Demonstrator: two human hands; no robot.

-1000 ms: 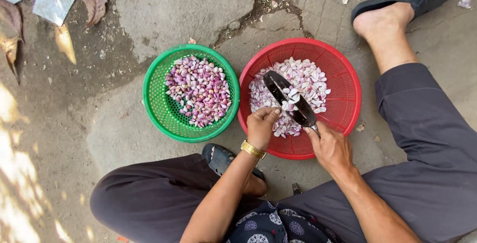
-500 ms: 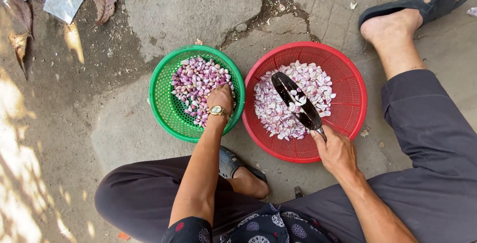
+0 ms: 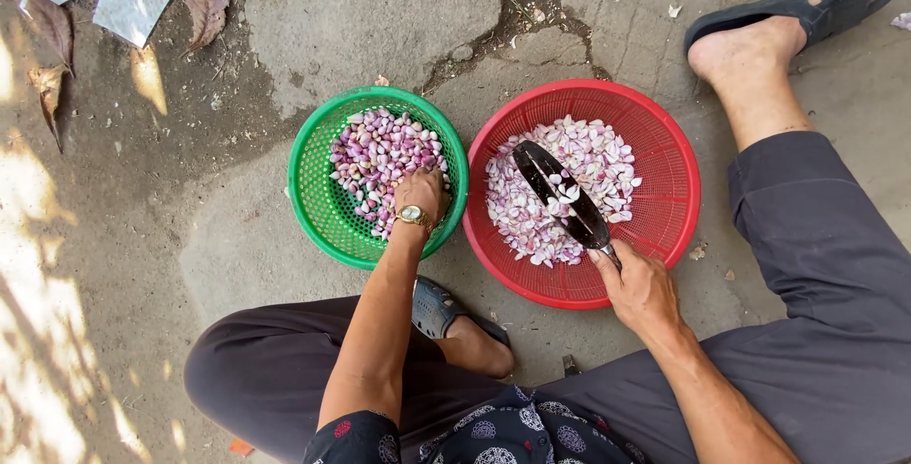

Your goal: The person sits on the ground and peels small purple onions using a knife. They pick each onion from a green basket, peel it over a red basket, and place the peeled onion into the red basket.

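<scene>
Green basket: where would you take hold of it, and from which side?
Grip the green basket by its outer rim on the far-left side, coming in from the left. The left hand sits in the purple shallots, and the red basket seems to crowd the right rim.

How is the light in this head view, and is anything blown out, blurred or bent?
Head view: mostly even shade; sun patches along the left edge are blown out. The left hand in the green basket, the right hand holding the knife over the red basket, all read sharp. No obvious bending.
</scene>
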